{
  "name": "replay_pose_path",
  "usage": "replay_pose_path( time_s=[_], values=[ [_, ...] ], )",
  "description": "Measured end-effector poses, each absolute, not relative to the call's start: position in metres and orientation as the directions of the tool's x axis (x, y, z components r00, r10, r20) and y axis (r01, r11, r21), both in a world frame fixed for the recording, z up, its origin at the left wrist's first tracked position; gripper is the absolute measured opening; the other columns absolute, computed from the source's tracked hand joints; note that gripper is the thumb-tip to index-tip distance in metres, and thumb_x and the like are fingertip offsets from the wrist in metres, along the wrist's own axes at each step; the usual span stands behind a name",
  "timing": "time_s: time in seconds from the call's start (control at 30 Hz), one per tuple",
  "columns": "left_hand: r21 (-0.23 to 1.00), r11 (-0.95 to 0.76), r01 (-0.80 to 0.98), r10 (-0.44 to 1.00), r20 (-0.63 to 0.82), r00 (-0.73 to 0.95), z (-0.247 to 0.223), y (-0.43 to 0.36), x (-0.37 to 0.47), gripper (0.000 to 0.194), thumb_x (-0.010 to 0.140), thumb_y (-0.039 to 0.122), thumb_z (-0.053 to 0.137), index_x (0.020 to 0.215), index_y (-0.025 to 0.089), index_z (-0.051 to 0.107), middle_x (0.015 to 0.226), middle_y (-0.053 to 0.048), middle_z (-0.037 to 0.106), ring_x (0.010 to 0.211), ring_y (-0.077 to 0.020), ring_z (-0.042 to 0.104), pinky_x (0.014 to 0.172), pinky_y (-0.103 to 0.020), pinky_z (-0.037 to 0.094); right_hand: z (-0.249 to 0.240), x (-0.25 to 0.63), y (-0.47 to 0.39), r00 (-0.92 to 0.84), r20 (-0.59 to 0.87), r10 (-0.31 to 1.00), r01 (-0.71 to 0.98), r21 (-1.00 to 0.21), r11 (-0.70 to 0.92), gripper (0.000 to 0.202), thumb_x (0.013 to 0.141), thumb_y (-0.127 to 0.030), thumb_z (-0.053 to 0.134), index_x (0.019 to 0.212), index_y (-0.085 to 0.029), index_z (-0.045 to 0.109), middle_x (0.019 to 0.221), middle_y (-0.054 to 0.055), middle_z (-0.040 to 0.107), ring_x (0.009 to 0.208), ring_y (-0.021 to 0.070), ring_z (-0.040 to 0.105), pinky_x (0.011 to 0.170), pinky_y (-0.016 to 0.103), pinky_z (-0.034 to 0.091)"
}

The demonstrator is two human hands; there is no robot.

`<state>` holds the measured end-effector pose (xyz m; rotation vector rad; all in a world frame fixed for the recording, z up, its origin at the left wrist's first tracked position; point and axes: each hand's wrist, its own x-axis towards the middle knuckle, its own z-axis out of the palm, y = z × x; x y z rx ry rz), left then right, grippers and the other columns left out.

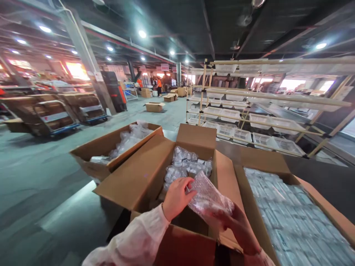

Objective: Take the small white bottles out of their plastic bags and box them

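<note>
Head view: you hold a bubble-wrap pouch [209, 194] above the open middle carton [196, 137]. Your left hand [177, 195] is drawn narrow, thumb and fingers on the pouch's left edge; your right hand [238, 223] grips its lower right end. The pouch is clear, glossy and finely dimpled, tilted downward to the right, with a pinkish cast and creased sides (its contents, if any, cannot be made out). Below it, similar clear-wrapped pieces [184, 159] lie loosely heaped toward the carton's far end. To your right, another open carton [263, 159] carries clear-wrapped packs [296, 207] in close, orderly rows. To your left, a third carton [93, 170] contains a loose pile of clear packaging [127, 142].
</note>
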<state>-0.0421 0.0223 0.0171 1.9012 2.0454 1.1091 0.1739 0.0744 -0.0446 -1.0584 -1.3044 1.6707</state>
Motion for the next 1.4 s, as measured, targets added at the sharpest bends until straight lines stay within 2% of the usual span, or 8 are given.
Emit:
replay_pose_path(
  time_s=[0.1,0.27,0.4,0.6,0.77,1.0,1.13,1.4],
  values=[
    [0.588,-0.070,0.806,0.924,0.343,-0.170,0.013,0.022,-0.043,0.004,0.077,0.019,0.064,0.077,0.018,0.068,0.074,-0.004,0.065,0.077,-0.0185,0.060,0.075,-0.029,0.046,-0.057,0.173,0.075,-0.328,-0.156,0.932,-0.020,-0.985,-0.172,0.057,0.049,-0.056,0.081,0.082,-0.012,0.064,0.059,0.001,0.060,0.049,0.0109,0.045,0.040,0.023,0.037],
    [0.635,-0.465,0.616,0.865,0.474,0.165,0.020,0.010,-0.045,0.009,0.075,0.020,0.059,0.068,0.017,0.064,0.078,-0.009,0.068,0.082,-0.0189,0.061,0.082,-0.030,0.049,-0.066,0.178,0.079,-0.227,-0.080,0.971,-0.030,-0.996,-0.089,0.045,0.051,-0.053,0.080,0.075,-0.019,0.062,0.052,-0.003,0.054,0.043,0.0121,0.045,0.038,0.025,0.038],
    [0.818,-0.413,0.402,0.850,0.188,0.491,0.022,0.006,-0.050,0.021,0.078,0.018,0.050,0.079,0.015,0.071,0.084,-0.008,0.071,0.072,-0.0151,0.065,0.067,-0.024,0.052,-0.059,0.180,0.077,-0.281,-0.072,0.957,0.002,-0.997,-0.074,0.041,0.056,-0.051,0.077,0.073,-0.018,0.060,0.047,-0.005,0.051,0.040,0.0109,0.045,0.039,0.024,0.038],
    [0.750,-0.326,0.576,0.910,0.082,0.407,0.002,0.025,-0.058,0.022,0.067,0.005,0.052,0.063,0.014,0.072,0.058,0.001,0.063,0.058,-0.0105,0.056,0.062,-0.019,0.045,-0.061,0.175,0.072,-0.417,-0.129,0.900,0.110,-0.990,-0.091,0.044,0.053,-0.049,0.078,0.078,-0.017,0.061,0.056,-0.002,0.058,0.046,0.0123,0.050,0.040,0.022,0.038],
    [0.848,-0.359,0.390,0.895,0.194,0.402,-0.025,0.025,-0.035,0.010,0.068,0.018,0.066,0.062,0.013,0.071,0.063,-0.004,0.066,0.065,-0.0145,0.059,0.064,-0.022,0.045,-0.066,0.173,0.070,-0.368,0.009,0.930,0.078,-0.996,0.041,0.042,0.053,-0.043,0.077,0.082,-0.016,0.062,0.063,-0.001,0.063,0.060,0.0158,0.055,0.054,0.024,0.045],
    [0.817,-0.275,0.506,0.961,0.238,0.138,-0.046,0.009,-0.017,0.024,0.066,0.032,0.073,0.054,0.013,0.065,0.054,0.000,0.054,0.055,-0.0096,0.041,0.055,-0.022,0.033,-0.055,0.171,0.075,-0.332,0.007,0.943,0.196,-0.978,0.077,0.040,0.059,-0.046,0.072,0.083,-0.016,0.061,0.061,-0.002,0.060,0.058,0.0143,0.052,0.053,0.023,0.041],
    [0.944,-0.136,0.299,0.974,0.072,0.217,-0.048,0.005,-0.019,0.031,0.078,0.036,0.060,0.061,0.011,0.069,0.058,-0.001,0.056,0.057,-0.0107,0.044,0.058,-0.023,0.038,-0.051,0.167,0.075,-0.391,-0.110,0.914,0.172,-0.984,-0.045,0.045,0.059,-0.053,0.071,0.082,-0.016,0.059,0.060,-0.001,0.061,0.057,0.0151,0.054,0.051,0.024,0.042],
    [0.997,0.067,0.045,0.968,-0.076,0.237,-0.062,0.000,-0.005,0.015,0.062,0.023,0.073,0.065,0.009,0.067,0.060,0.002,0.056,0.059,-0.0094,0.046,0.062,-0.023,0.040,-0.052,0.162,0.066,-0.396,-0.039,0.917,0.144,-0.989,0.020,0.055,0.054,-0.049,0.080,0.094,-0.017,0.061,0.070,0.001,0.065,0.063,0.0161,0.059,0.053,0.023,0.044]
  ],
)
